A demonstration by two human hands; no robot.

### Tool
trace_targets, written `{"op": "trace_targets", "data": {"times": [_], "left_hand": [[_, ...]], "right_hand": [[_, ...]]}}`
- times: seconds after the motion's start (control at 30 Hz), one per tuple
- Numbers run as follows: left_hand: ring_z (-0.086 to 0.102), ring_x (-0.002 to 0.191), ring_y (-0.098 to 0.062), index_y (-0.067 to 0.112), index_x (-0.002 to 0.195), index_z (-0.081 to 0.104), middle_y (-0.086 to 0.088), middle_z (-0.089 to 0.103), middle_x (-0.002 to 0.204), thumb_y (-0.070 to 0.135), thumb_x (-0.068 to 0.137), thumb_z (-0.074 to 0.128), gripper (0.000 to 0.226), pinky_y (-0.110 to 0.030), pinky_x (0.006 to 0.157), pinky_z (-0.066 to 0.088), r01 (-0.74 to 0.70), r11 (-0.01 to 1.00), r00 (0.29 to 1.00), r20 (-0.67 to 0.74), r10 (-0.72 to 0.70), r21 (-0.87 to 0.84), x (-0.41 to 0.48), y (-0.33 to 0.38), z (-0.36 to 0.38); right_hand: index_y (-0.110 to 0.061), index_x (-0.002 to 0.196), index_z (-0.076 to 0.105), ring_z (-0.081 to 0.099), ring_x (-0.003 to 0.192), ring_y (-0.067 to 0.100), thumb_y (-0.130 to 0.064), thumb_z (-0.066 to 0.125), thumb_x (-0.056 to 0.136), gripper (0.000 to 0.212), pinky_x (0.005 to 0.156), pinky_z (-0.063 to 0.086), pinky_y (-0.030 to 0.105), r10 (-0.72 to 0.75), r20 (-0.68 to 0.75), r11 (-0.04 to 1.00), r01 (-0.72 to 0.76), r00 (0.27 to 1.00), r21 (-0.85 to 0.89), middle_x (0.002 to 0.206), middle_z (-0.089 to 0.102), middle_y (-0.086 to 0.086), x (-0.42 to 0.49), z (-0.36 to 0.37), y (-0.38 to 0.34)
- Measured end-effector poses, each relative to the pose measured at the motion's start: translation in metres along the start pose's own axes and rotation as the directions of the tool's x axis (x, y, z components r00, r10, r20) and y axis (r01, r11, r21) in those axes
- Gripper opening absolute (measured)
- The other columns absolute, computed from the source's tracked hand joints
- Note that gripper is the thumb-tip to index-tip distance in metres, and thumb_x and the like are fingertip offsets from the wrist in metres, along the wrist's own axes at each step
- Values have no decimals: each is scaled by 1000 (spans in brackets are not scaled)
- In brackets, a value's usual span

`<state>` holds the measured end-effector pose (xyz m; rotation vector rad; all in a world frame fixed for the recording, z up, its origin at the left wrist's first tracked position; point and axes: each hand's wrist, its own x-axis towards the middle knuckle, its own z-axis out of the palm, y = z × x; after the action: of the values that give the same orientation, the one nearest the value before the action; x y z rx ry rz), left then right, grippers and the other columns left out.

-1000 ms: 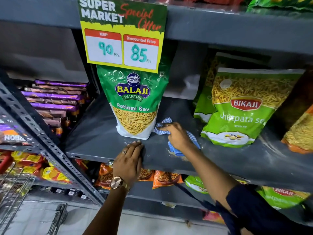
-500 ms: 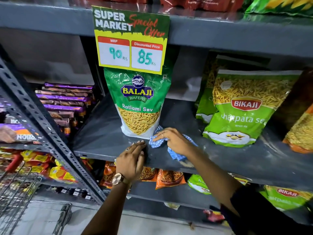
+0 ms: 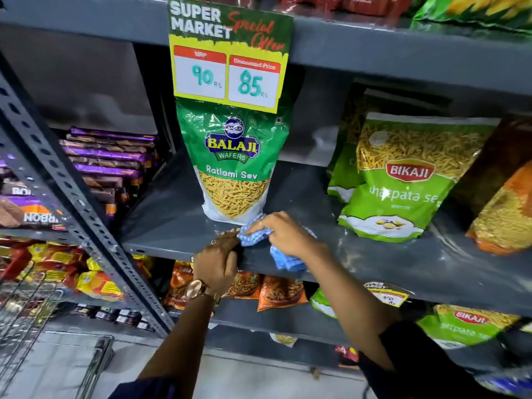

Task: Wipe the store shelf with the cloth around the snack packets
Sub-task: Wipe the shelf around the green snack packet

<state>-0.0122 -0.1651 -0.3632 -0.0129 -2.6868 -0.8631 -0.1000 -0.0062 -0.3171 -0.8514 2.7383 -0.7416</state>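
I count on the wiped shelf [image 3: 374, 263]: one Balaji packet [image 3: 233, 168], two green Bikaji packets [image 3: 403, 180], one orange packet [image 3: 506, 220] at the right edge. One cloth [image 3: 259, 234]. One offer sign [image 3: 230, 50]. Two hands in view: left hand [image 3: 217, 262], right hand [image 3: 283, 234].

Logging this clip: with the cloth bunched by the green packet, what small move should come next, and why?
Probably sweep the cloth rightward along the shelf with the right hand. It sits at the green packet, touching the left hand braced on the shelf edge, and pale smudges show further right.
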Motion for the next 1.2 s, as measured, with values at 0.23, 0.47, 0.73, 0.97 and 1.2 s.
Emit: {"op": "trace_targets", "data": {"times": [0.23, 0.47, 0.73, 0.97, 1.2], "left_hand": [[60, 115, -22, 18, 112, 67, -4, 66, 123, 34, 72, 27, 58, -33, 88, 51, -1, 1000, 999, -33, 2, 28, 0, 1, 2], [61, 114, -24, 17, 108, 69, -6, 68, 119, 34, 73, 28, 57, -35, 90, 51, 51, 998, 995, -83, -49, 27, -1, 10, 6], [61, 113, -28, 14, 111, 67, -10, 67, 118, 32, 75, 27, 57, -41, 93, 50, 36, 999, 995, -94, -33, 38, -1, 9, 9], [60, 114, -29, 14, 113, 67, -11, 66, 120, 33, 74, 27, 59, -38, 94, 48, 43, 999, 994, -101, -40, 30, -3, 12, 9], [59, 116, -28, 15, 113, 67, -8, 66, 122, 34, 77, 24, 59, -38, 93, 49, 44, 996, 996, -80, -38, 80, -3, 12, 11]], "right_hand": [[-30, 107, 69, 51, 121, 25, 11, 36, 69, 65, 109, 38, 30, 61, 92, 998, -61, 994, 1, 129, 59, 9, -43, -6, 32], [-25, 110, 68, 61, 81, 20, 14, 37, 74, 63, 67, 39, 18, 159, -199, 987, -159, 967, 16, 122, 64, 15, -18, -76, 61], [-23, 113, 67, 55, 115, 35, 6, 43, 79, 51, 102, 44, 37, 337, -205, 940, -317, 919, 124, 126, 60, 20, -48, -9, 44], [-13, 107, 70, 63, 108, 34, 5, 45, 78, 43, 90, 51, 41, 469, -344, 879, -393, 813, 268, 114, 69, 18, -87, -46, 54], [-16, 125, 57, 41, 130, 34, 3, 46, 80, 50, 117, 18, 46, 634, -449, 769, -576, 630, 279, 131, 57, 17, -80, 5, 52]]}}
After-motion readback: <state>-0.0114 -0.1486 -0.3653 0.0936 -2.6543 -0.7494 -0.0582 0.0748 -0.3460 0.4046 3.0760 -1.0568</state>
